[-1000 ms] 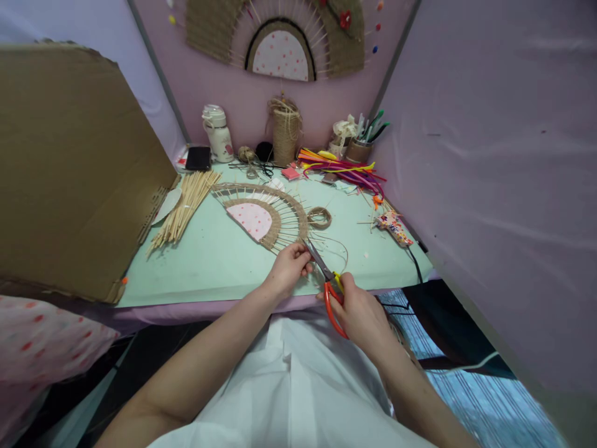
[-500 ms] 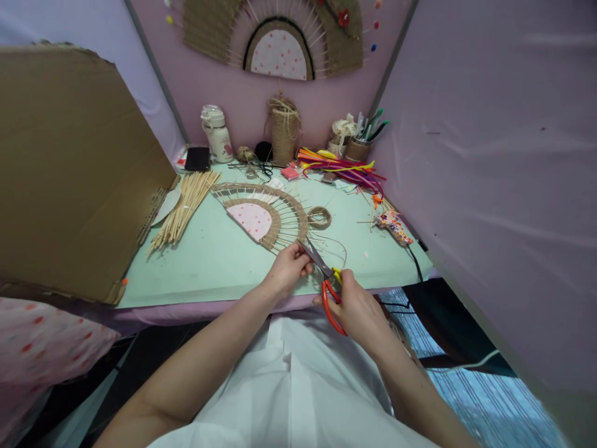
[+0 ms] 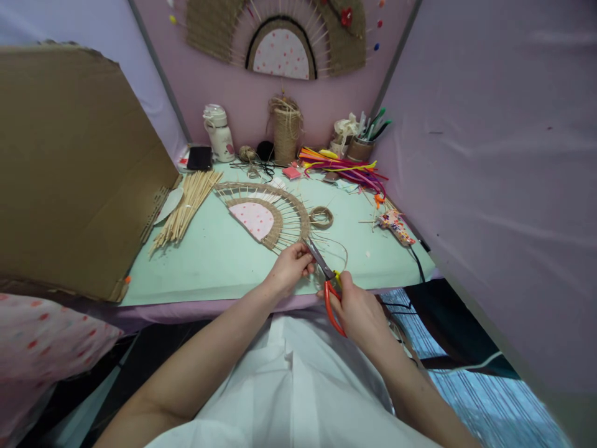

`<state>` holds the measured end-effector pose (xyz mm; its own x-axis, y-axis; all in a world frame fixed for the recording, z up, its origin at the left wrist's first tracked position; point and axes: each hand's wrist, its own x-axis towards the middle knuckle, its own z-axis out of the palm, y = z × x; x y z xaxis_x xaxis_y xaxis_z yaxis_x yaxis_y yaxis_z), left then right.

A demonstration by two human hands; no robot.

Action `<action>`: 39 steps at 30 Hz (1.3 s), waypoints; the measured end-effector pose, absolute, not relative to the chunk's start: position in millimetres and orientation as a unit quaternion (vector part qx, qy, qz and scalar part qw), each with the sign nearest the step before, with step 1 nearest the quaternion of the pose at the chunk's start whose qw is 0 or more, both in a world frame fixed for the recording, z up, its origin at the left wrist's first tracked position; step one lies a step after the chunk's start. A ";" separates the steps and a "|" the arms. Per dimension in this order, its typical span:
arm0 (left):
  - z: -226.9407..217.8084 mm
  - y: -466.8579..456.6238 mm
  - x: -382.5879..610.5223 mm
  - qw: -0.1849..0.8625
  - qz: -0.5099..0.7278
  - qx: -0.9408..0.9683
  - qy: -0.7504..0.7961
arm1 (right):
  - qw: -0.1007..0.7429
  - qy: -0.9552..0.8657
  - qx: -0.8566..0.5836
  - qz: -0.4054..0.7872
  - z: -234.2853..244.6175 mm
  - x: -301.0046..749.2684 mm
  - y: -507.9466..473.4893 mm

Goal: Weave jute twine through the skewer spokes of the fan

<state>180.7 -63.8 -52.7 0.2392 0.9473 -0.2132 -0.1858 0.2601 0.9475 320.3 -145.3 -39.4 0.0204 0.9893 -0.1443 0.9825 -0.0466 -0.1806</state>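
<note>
"How far along is the fan [image 3: 275, 231]?"

"It's lying mid-bench [image 3: 219, 267], its near end approaching the front edge. Two woven bands are already ringing it; bare ribs [image 3: 290, 219] are showing between them, so the piece is looking unfinished."

"And the hands?"

"The left hand [image 3: 292, 266] is pinching at that near end, its catch too small to tell. The right hand [image 3: 359, 305] is clamping the scissors [image 3: 321, 260], blades pointing there."

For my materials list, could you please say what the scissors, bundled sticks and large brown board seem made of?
Scissors: likely steel blades, grey sheen; smooth red handle, probably plastic. Sticks: pale, matte, straight; wood or bamboo. Board: matte, apparently cardboard, given its ragged edge.
</note>
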 end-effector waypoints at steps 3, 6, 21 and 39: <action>-52.2 -64.2 180.9 0.655 0.424 0.433 0.451 | -0.003 -0.691 -0.714 0.113 -36.8 322.1 -145.2; -51.3 -64.9 181.3 0.647 0.418 0.443 0.460 | -0.006 -0.695 -0.710 0.118 -37.3 326.8 -144.5; -51.9 -62.2 177.8 0.679 0.413 0.415 0.443 | 0.314 -0.596 -0.675 0.300 -51.7 343.8 -134.4; -43.3 -61.4 176.7 0.705 0.375 0.415 0.436 | 0.475 -0.471 -0.583 0.461 -44.9 310.8 -85.5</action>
<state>176.7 -61.4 -43.3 0.3383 0.8909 -0.3031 -0.1679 0.3741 0.9120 310.8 -85.5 -44.9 0.1313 0.9871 -0.0913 0.1118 -0.1063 -0.9880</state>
